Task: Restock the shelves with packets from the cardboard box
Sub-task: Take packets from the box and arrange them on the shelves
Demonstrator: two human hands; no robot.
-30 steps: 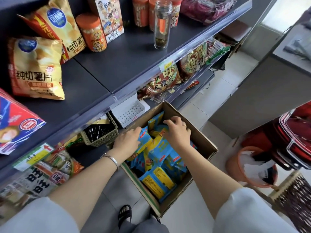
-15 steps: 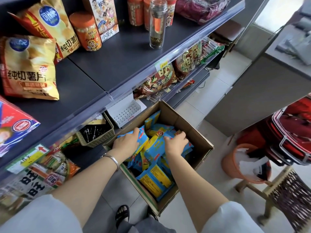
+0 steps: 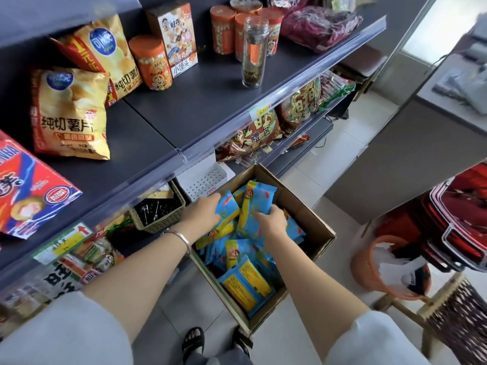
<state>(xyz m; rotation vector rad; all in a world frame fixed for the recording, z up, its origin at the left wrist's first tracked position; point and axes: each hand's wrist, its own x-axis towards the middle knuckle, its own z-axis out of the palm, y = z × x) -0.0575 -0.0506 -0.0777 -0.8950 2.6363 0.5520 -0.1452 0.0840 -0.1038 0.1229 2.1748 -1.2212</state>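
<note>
While the cardboard box (image 3: 313, 219) sits lower centre, the left hand (image 3: 203, 210) and right hand (image 3: 271, 219) clasp, fingers curled, a bundle of blue packets (image 3: 254, 204) inside it; likely light, soft, slippery; best squeezed from both sides.

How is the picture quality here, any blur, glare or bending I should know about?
Head view: the wide lens bows the shelf edge; head view, top right: the bright opening is washed out white; head view, left margin: the red box is smeared; head view, centre: the blue packets in the cardboard box look fairly sharp in soft light.
</note>
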